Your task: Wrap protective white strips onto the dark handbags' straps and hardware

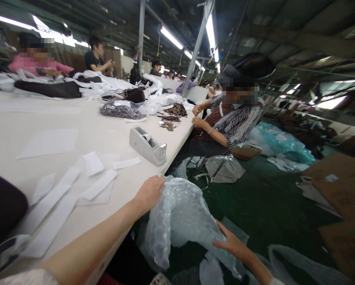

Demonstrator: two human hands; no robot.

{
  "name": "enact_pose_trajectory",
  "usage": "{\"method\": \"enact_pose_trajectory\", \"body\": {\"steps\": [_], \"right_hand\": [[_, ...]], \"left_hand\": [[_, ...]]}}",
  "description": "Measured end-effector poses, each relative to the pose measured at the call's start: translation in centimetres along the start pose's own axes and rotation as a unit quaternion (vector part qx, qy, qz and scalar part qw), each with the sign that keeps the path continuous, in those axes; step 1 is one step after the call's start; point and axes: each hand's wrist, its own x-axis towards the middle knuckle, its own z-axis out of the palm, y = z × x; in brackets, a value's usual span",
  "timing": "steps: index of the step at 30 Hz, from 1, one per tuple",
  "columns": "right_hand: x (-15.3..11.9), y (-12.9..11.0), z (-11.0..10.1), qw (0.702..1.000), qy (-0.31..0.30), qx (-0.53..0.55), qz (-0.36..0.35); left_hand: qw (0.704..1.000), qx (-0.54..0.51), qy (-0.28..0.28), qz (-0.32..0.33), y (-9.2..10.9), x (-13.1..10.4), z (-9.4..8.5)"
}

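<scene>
Clear bubble wrap [185, 209] hangs off the table's edge, over the floor. My left hand [150, 192] is closed on its upper left corner, beside the table's edge. Lower and to the right, my right hand [230, 241] has its fingers apart, thumb and fingertips touching the wrap's right side; part of the hand lies against the plastic. A grey tape dispenser [147, 145] stands on the white table [106, 118] just beyond my left hand. White paper strips [54, 209] lie left of my left forearm.
At the far left edge of the table is a dark object [5, 209]. A bag of dark items [122, 111] and small metal pieces [169, 126] lie further back. A person [230, 118] sits at the right, with cardboard boxes [340, 178] on the floor beyond. Others work across the table.
</scene>
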Motion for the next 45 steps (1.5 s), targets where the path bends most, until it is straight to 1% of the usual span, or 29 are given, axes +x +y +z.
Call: {"method": "enact_pose_trajectory", "body": {"steps": [2, 3, 5, 7, 8, 9, 10, 11, 12, 13, 14, 15, 16, 17, 18, 20, 22, 23, 25, 27, 30, 32, 34, 36, 38, 39, 41, 43, 45], "right_hand": [[1.3, -1.2, -0.2, 0.999, 0.037, -0.034, -0.014], [2.0, -2.1, -1.0, 0.998, 0.047, -0.043, -0.023], [3.2, -4.6, -4.1, 0.995, 0.064, -0.06, -0.05], [3.8, -7.7, -8.5, 0.99, 0.08, -0.074, -0.085], [3.8, -9.6, -10.6, 0.988, 0.079, -0.081, -0.105], [3.6, -11.7, -12.4, 0.986, 0.068, -0.087, -0.126], [3.2, -13.9, -13.8, 0.984, 0.051, -0.091, -0.147], [2.7, -16.3, -14.5, 0.981, 0.026, -0.094, -0.168], [2.1, -18.7, -14.6, 0.978, -0.003, -0.095, -0.187], [1.6, -21.0, -14.2, 0.974, -0.034, -0.094, -0.205], [1.1, -23.2, -13.4, 0.969, -0.06, -0.09, -0.223], [0.7, -25.0, -12.3, 0.964, -0.085, -0.084, -0.239], [0.5, -26.5, -11.2, 0.958, -0.108, -0.077, -0.253], [0.4, -27.4, -10.2, 0.954, -0.134, -0.066, -0.261], [0.5, -27.9, -9.4, 0.95, -0.169, -0.049, -0.258], [1.2, -27.3, -8.4, 0.942, -0.252, -0.016, -0.223], [2.2, -25.2, -7.9, 0.931, -0.321, -0.005, -0.173], [2.8, -23.9, -7.8, 0.928, -0.34, -0.01, -0.152], [3.8, -21.0, -7.7, 0.929, -0.347, -0.029, -0.127], [4.5, -18.6, -8.0, 0.934, -0.339, -0.039, -0.104], [5.1, -16.6, -9.8, 0.948, -0.304, -0.039, -0.085], [5.3, -16.3, -11.8, 0.959, -0.267, -0.036, -0.09], [5.3, -16.8, -14.0, 0.968, -0.228, -0.036, -0.102], [5.0, -17.9, -16.0, 0.971, -0.207, -0.045, -0.109], [4.2, -19.6, -17.3, 0.97, -0.211, -0.058, -0.107], [3.8, -20.6, -17.6, 0.968, -0.218, -0.062, -0.106], [2.7, -22.9, -17.2, 0.966, -0.224, -0.059, -0.116], [1.7, -25.3, -16.0, 0.966, -0.202, -0.061, -0.153], [1.1, -27.6, -14.3, 0.958, -0.185, -0.055, -0.212]], "left_hand": [[1.0, 0.003, -0.002, 0.001, -0.2, -0.4, -0.6], [1.0, 0.009, -0.004, -0.001, -0.3, -0.6, -0.9], [0.999, 0.028, -0.008, -0.012, 0.0, -1.1, -1.6], [0.998, 0.056, 0.006, -0.038, 1.0, -1.5, -2.6], [0.996, 0.073, 0.026, -0.046, 1.9, -1.6, -3.2], [0.994, 0.087, 0.056, -0.038, 3.0, -1.7, -3.9], [0.991, 0.094, 0.092, -0.008, 4.2, -1.6, -4.5], [0.987, 0.089, 0.127, 0.041, 5.5, -1.5, -5.0], [0.98, 0.07, 0.155, 0.104, 6.8, -1.4, -5.4], [0.97, 0.037, 0.169, 0.171, 7.9, -1.2, -5.7], [0.96, -0.006, 0.169, 0.223, 8.8, -0.9, -5.8], [0.955, -0.053, 0.151, 0.25, 9.4, -0.6, -5.8], [0.954, -0.091, 0.127, 0.255, 9.6, -0.2, -5.7], [0.957, -0.118, 0.103, 0.244, 9.4, 0.1, -5.5], [0.962, -0.132, 0.084, 0.225, 8.7, 0.4, -5.5], [0.97, -0.13, 0.064, 0.193, 6.3, 0.7, -5.8], [0.974, -0.113, 0.07, 0.184, 3.2, 0.5, -6.7], [0.975, -0.106, 0.077, 0.178, 1.6, 0.3, -7.3], [0.978, -0.093, 0.105, 0.153, -1.3, -0.3, -8.5], [0.98, -0.082, 0.136, 0.119, -3.8, -0.8, -9.4], [0.982, -0.067, 0.152, 0.085, -6.0, -1.3, -9.5], [0.985, -0.06, 0.142, 0.077, -6.6, -1.3, -9.2], [0.986, -0.054, 0.135, 0.075, -6.6, -1.1, -9.0], [0.985, -0.053, 0.142, 0.079, -6.0, -0.9, -9.2], [0.981, -0.055, 0.16, 0.09, -5.2, -0.9, -9.8], [0.978, -0.061, 0.173, 0.099, -4.7, -1.0, -10.1], [0.967, -0.085, 0.207, 0.123, -3.7, -1.2, -10.7], [0.952, -0.118, 0.24, 0.148, -2.8, -1.5, -11.1], [0.941, -0.133, 0.26, 0.173, -2.1, -1.9, -11.2]]}}
